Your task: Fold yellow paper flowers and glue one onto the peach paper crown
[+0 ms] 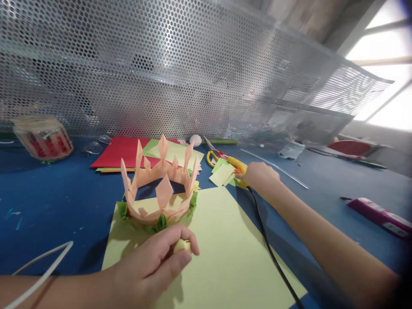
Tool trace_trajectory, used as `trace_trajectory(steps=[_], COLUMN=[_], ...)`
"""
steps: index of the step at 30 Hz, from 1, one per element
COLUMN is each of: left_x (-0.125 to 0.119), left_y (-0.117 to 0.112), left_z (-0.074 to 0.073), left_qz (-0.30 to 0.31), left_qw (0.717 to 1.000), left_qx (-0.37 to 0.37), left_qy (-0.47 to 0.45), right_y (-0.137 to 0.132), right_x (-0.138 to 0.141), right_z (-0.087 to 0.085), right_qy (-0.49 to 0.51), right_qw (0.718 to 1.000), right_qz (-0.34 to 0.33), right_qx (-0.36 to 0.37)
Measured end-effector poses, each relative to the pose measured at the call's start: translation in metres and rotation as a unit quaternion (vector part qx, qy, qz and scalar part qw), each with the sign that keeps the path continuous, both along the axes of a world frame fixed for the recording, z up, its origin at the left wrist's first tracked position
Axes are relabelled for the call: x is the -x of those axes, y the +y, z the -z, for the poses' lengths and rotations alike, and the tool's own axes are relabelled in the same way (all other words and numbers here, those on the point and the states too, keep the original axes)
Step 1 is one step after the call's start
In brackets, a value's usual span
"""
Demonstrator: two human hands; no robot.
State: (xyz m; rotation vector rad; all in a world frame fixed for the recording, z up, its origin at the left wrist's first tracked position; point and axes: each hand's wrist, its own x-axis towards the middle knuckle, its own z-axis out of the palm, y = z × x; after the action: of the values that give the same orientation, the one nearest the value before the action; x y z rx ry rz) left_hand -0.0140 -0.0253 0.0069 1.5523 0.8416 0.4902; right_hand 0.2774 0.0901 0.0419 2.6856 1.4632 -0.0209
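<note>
Between the thumb and fingers of my left hand (161, 262) is a small folded piece of pale yellow paper (183, 246). Just beyond that hand a peach paper crown (164, 192) stands upright, with green crumpled paper tufts (162, 222) around its base. The crown rests on a large pale yellow sheet (222, 257). Over to the right, my right hand (261, 176) is closed around a yellow glue gun (237, 164) lying beside small green and yellow paper squares (222, 174). Its fingertips are partly hidden. A black cord (262, 223) runs from the gun toward me.
Scissors (210, 156) lie behind the paper squares. Red and other coloured sheets (120, 152) are stacked behind the crown. A glass jar (43, 138) stands far left. A clear glue stick (277, 169) and a purple cutter (380, 214) lie right. A perforated metal panel (180, 64) borders the back.
</note>
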Motion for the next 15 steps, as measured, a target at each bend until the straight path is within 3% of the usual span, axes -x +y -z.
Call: trace_trajectory(steps=[9,15], left_x=[-0.001,0.001], left_y=[0.003,0.004], left_z=[0.011,0.005], left_qz=[0.038,0.082], left_qw=[0.999,0.996], left_qx=[0.004,-0.009], left_qy=[-0.011,0.02], right_y=[0.013,0.009], right_x=[-0.011,-0.017], right_z=[0.019,0.025], right_qy=[0.041,0.088], right_qw=[0.999,0.988], right_qz=[0.006,-0.076], right_qx=[-0.012,-0.104])
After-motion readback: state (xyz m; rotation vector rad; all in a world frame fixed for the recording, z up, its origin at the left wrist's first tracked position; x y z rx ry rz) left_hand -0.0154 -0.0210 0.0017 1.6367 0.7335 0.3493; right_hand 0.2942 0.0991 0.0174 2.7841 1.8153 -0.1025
